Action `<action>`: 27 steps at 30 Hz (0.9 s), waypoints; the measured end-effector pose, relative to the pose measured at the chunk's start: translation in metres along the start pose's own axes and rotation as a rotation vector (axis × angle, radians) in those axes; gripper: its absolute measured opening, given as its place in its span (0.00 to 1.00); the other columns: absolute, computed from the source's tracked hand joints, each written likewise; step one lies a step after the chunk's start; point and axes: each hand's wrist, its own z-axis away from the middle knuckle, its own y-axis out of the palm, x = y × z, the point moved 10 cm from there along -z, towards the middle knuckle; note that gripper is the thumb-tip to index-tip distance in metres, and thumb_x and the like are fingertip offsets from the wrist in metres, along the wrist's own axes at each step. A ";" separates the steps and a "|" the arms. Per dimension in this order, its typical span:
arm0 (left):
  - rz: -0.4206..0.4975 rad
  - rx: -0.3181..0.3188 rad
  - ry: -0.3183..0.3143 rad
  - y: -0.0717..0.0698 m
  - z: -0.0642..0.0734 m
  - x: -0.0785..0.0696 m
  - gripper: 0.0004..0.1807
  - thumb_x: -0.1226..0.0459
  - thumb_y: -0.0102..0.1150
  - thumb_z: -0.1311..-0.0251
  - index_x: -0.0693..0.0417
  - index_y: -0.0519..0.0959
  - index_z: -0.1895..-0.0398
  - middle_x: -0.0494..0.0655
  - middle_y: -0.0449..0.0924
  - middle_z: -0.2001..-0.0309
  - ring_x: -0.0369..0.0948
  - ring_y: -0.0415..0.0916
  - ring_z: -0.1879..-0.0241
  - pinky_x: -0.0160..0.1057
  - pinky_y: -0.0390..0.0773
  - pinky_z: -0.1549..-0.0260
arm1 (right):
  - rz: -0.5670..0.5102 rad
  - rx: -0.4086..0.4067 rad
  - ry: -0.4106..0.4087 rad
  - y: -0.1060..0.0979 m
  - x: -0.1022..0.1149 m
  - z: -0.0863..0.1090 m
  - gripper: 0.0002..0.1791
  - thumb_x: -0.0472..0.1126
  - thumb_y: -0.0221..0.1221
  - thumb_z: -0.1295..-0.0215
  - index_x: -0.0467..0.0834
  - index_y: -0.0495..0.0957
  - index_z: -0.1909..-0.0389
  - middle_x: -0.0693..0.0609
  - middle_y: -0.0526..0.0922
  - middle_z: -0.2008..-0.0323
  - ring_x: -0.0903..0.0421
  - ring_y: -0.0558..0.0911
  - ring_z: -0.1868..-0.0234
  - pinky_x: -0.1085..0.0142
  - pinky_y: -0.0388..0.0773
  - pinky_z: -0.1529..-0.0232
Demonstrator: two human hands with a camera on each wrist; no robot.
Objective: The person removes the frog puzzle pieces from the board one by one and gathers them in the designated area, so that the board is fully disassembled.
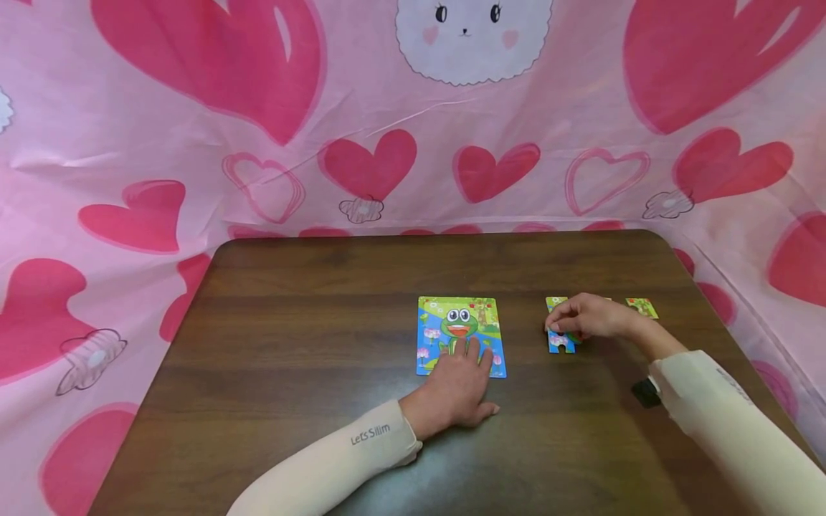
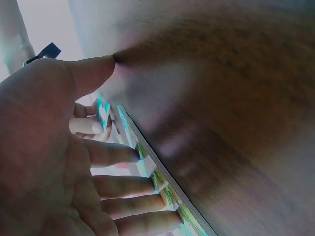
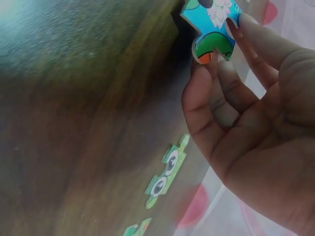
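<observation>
Surface: a dark brown wood-grain tabletop (image 1: 297, 322) with rounded far corners and a soft sheen toward the near side. Room: a pale pink cloth backdrop (image 1: 58, 186) rises behind the table and down both sides, creased in places, printed with red hearts, outlined hearts, small sketched flowers and, at top centre, a white scallop-edged cartoon face (image 1: 474, 50). Writing: dark lettering on the left cream-coloured sleeve (image 1: 323, 459) reads approximately "LetsSlim"; marks on the right cream-coloured sleeve (image 1: 742, 423) are too oblique to read. A small black object (image 1: 647, 393) sits at the right cuff. The left hand (image 1: 457, 390) lies with fingers extended and spread, fingertips on the lower part of a flat rectangular board (image 1: 426, 315) printed with a green frog, pink flowers and a tree — thumb standing out to the side. To the board's right, the right hand (image 1: 596, 315) pinches a blue-and-green jigsaw piece (image 3: 216, 24) with a pale flower print between thumb and fingers; whether the piece touches the table cannot be told. Near that hand — on the tabletop — lie a green jigsaw piece with two cartoon eyes (image 3: 167, 172) and a partly visible green piece (image 3: 138, 228).
</observation>
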 end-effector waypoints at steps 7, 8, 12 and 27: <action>-0.005 -0.005 -0.003 0.000 0.000 0.000 0.47 0.32 0.56 0.40 0.49 0.62 0.26 0.53 0.65 0.29 0.49 0.65 0.32 0.48 0.79 0.40 | 0.008 -0.014 -0.011 -0.001 -0.005 0.004 0.10 0.39 0.57 0.26 0.38 0.83 0.54 0.52 0.77 0.70 0.61 0.71 0.75 0.69 0.70 0.73; -0.006 -0.005 -0.003 0.000 0.000 0.000 0.47 0.32 0.56 0.40 0.50 0.62 0.26 0.53 0.65 0.29 0.49 0.65 0.32 0.48 0.79 0.41 | 0.012 -0.016 -0.013 -0.001 -0.005 0.005 0.11 0.39 0.57 0.26 0.38 0.83 0.54 0.52 0.77 0.69 0.61 0.71 0.75 0.69 0.70 0.73; -0.010 -0.007 -0.005 0.000 0.000 0.000 0.47 0.32 0.56 0.40 0.50 0.62 0.27 0.53 0.65 0.29 0.49 0.65 0.32 0.49 0.78 0.40 | 0.029 -0.032 -0.014 -0.004 -0.005 0.005 0.11 0.39 0.57 0.26 0.38 0.84 0.53 0.51 0.79 0.67 0.61 0.72 0.73 0.67 0.72 0.72; -0.014 0.000 -0.006 -0.001 0.001 0.000 0.47 0.31 0.55 0.39 0.50 0.62 0.26 0.55 0.63 0.26 0.51 0.64 0.30 0.49 0.78 0.40 | 0.143 -0.107 0.025 -0.015 -0.006 0.008 0.10 0.43 0.60 0.27 0.43 0.86 0.54 0.53 0.83 0.64 0.60 0.75 0.69 0.67 0.75 0.68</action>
